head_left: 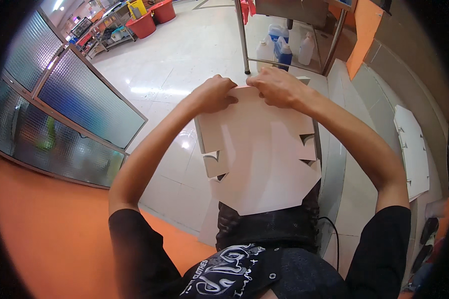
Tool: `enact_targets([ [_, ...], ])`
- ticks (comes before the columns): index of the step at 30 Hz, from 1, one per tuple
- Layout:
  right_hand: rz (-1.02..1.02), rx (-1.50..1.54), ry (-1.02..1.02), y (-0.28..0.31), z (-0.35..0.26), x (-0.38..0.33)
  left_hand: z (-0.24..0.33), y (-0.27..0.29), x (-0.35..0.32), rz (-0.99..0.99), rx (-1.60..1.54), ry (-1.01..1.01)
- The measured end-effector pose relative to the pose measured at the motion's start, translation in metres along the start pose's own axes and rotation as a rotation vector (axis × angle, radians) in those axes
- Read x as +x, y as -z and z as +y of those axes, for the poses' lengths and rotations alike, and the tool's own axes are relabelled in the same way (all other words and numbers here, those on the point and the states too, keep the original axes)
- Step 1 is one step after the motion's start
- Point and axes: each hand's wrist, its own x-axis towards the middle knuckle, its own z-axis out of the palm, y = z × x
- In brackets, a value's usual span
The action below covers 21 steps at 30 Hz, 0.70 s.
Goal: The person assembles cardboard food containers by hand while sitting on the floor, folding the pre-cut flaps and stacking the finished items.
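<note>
A white die-cut cardboard box blank (pixel 264 149) lies in front of me, with notched tabs along both sides and a near edge with angled corners. My left hand (pixel 215 94) grips its far edge, fingers curled over it and thumb on the near face. Close beside it, my right hand (pixel 277 87) pinches the same edge, with the fingers closed. The far part of the cardboard is hidden behind both hands. What supports the blank is mostly covered; a dark surface (pixel 269 222) shows below its near edge.
A metal-legged sink stand (pixel 244 40) is ahead, with plastic jugs (pixel 284 56) beneath. More white cardboard blanks (pixel 411 152) lean at the right. Glass-paned doors (pixel 85 94) stand left by an orange wall (pixel 45 219). Red tubs (pixel 142 26) sit far off on the tiled floor (pixel 169 129).
</note>
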Motion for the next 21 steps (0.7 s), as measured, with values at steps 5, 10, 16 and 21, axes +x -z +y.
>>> enact_targets([
  [5, 0.090, -0.071, -0.031, -0.006, -0.011, -0.014, 0.013, -0.022, -0.018, 0.167, 0.128, 0.012],
  [10, 0.122, -0.128, -0.039, -0.013, -0.019, -0.024, 0.020, -0.048, -0.028, 0.348, 0.214, 0.004],
  [16, 0.125, -0.050, -0.043, -0.020, -0.011, -0.032, 0.021, -0.046, -0.025, 0.300, 0.204, 0.011],
  [21, -0.130, 0.093, -0.035, 0.014, -0.001, -0.001, 0.004, -0.011, -0.014, 0.061, 0.122, -0.032],
])
